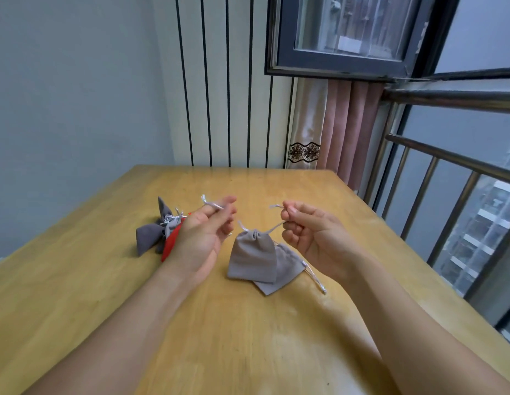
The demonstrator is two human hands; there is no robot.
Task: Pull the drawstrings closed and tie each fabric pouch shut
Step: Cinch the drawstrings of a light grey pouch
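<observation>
grey pouch hanging by drawstrings between left hand and right hand

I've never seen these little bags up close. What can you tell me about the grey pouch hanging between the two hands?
The grey pouch is small, of soft matte fabric, its neck gathered shut into pleats. Pale drawstrings run out from each side of the neck: the right hand pinches one, the left hand holds the other. It hangs upright, its lower edge over a second grey pouch lying on the wooden table. No knot shows yet.
</observation>
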